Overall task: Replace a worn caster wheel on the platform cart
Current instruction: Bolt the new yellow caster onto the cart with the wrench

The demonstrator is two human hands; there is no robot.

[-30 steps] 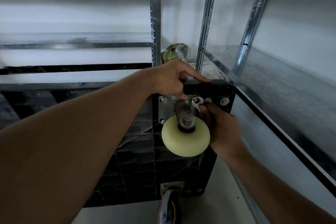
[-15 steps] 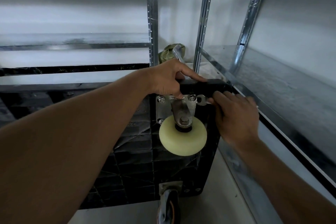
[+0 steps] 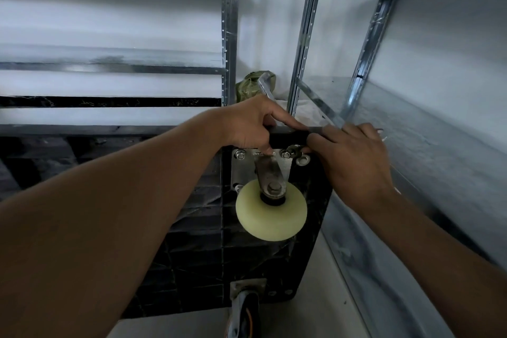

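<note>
Soft, even light fills the scene, brightest on the white wall (image 3: 109, 22) above the fingers (image 3: 288, 121). Below them the black cart (image 3: 192, 255) sits in deep shadow (its ribs barely show). Shelf posts (image 3: 230, 35) above them bow from wide-angle distortion; the near forearm (image 3: 82, 241) looks soft.

The caster wheel (image 3: 271, 214) is pale creamy yellow with a black hub. Its fork (image 3: 267, 173) is dull grey and its mounting plate (image 3: 240, 170) silver. The platform cart (image 3: 192, 241) is black, its underside patterned with a ribbed grid. The lower caster (image 3: 245, 315) is dark with an orange centre. The shelving (image 3: 230, 35) is silver-grey, its uprights dotted with rows of holes. The wrench (image 3: 264, 85) is silver and the bag (image 3: 247, 86) olive green.
</note>
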